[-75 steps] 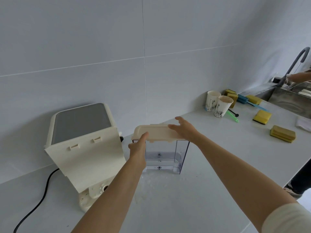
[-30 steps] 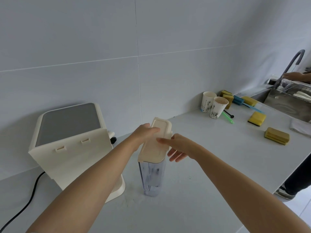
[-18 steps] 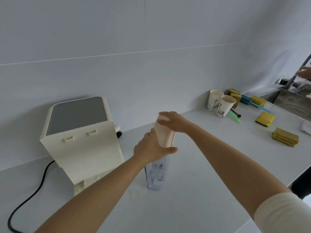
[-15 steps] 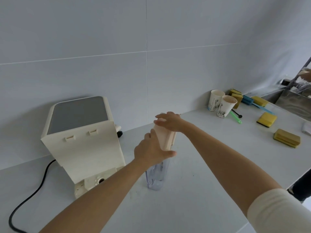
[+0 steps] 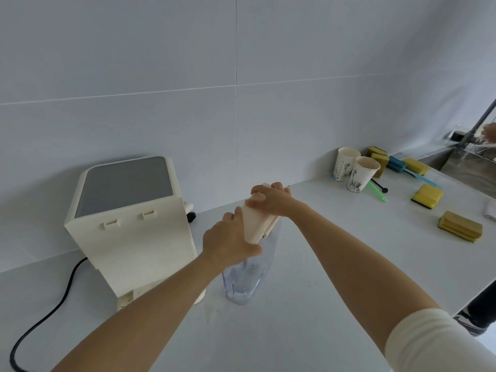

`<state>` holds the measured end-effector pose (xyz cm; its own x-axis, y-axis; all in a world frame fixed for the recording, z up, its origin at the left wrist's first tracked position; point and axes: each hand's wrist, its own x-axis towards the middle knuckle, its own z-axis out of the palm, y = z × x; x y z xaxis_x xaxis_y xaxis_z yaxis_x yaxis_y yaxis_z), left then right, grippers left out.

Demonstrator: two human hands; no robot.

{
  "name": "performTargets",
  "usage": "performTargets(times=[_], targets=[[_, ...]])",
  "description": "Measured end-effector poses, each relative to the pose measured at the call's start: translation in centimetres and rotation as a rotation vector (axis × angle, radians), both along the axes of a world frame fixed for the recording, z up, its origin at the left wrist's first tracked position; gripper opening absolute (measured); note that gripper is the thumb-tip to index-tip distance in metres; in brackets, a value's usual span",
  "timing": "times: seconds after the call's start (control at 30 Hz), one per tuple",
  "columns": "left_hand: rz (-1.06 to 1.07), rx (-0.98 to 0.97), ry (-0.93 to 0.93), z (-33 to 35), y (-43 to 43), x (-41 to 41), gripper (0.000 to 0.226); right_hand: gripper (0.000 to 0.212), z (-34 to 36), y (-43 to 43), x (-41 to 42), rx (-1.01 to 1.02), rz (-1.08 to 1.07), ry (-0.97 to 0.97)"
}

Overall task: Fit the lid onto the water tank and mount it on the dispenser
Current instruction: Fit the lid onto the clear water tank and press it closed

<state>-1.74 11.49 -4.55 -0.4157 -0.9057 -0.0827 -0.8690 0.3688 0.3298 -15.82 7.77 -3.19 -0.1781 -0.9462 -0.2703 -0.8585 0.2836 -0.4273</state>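
Note:
A clear plastic water tank (image 5: 245, 283) stands narrow end toward me on the white counter, just right of the cream dispenser (image 5: 128, 226). The cream lid (image 5: 255, 226) sits on the tank's top, tilted up at the far end. My left hand (image 5: 228, 241) grips the tank's near upper part and the lid's near end. My right hand (image 5: 271, 201) presses down on the lid's far end. Both hands hide much of the rim, so I cannot tell whether the lid is seated.
The dispenser's black cable (image 5: 43, 318) trails left across the counter (image 5: 308, 331). Two paper cups (image 5: 354, 174), several yellow sponges (image 5: 426, 196), a green straw and a blue brush lie at the right. A steel sink (image 5: 472, 167) with another person's hand is far right.
The tank was turned from broadside to end-on and moved closer to the dispenser. Both hands shifted along the lid; the right now presses its far end, the left holds the near end.

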Motion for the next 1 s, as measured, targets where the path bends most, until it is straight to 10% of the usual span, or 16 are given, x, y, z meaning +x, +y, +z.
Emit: performTargets(times=[1.0], targets=[[-0.278,0.303,-0.019,2.1,-7.1,3.0,0.085,0.057,-1.5,5.5,-2.0,-0.025,-0.196,-0.108]])
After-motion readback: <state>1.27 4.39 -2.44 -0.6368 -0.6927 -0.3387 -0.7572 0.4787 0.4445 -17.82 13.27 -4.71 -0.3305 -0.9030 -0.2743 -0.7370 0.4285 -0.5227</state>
